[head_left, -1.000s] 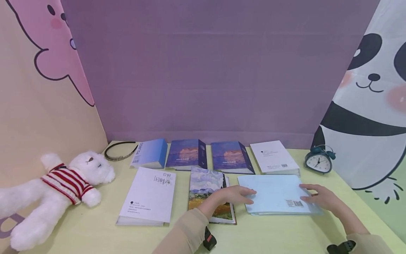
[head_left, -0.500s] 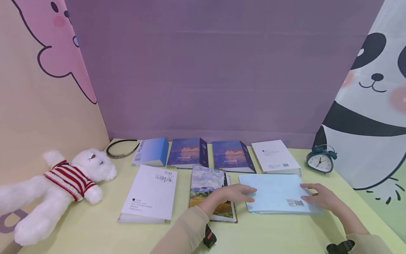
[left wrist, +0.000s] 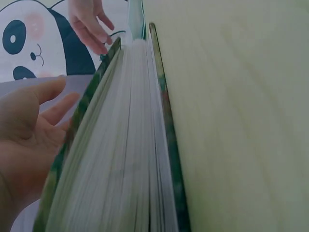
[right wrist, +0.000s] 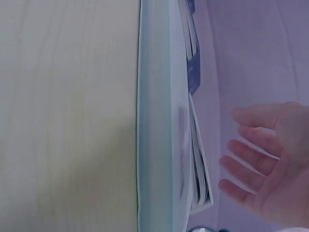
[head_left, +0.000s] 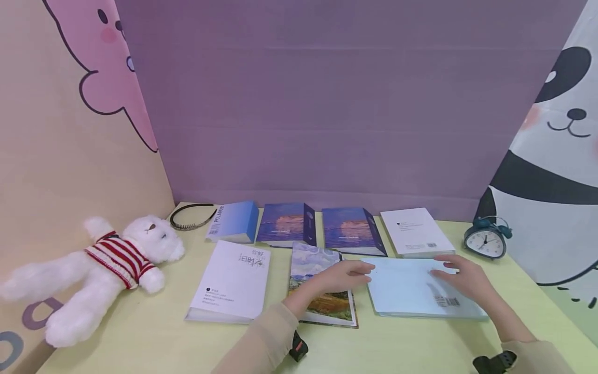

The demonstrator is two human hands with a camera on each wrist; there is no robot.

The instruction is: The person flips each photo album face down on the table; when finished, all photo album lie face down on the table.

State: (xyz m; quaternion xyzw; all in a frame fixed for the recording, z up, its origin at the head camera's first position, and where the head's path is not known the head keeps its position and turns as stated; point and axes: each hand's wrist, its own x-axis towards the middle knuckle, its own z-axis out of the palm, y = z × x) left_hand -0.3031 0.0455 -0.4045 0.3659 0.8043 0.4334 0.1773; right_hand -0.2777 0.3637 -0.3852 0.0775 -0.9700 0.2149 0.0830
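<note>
A light blue album (head_left: 406, 288) with a barcode label lies flat at the right front of the table. My right hand (head_left: 464, 280) hovers over its right part, fingers spread and holding nothing; the right wrist view shows this hand (right wrist: 270, 164) apart from the album's pale blue edge (right wrist: 157, 121). At the album's left edge are the fingertips of my left hand (head_left: 343, 276), which reaches across an album with a painted landscape cover (head_left: 322, 306). In the left wrist view, the left hand (left wrist: 29, 130) has loose fingers beside that album's thick pages (left wrist: 120, 145).
A white album (head_left: 231, 283) lies front left. Along the back are a blue Polaroid album (head_left: 233, 221), two purple-blue photo albums (head_left: 285, 223) and another white album (head_left: 416, 231). A hairband (head_left: 191, 226), white plush bear (head_left: 117, 259) and alarm clock (head_left: 486, 239) stand around the sides.
My right hand has lifted from the light blue album's right edge and moved inward over its cover. The left hand has risen slightly at the left edge. The head view has turned left.
</note>
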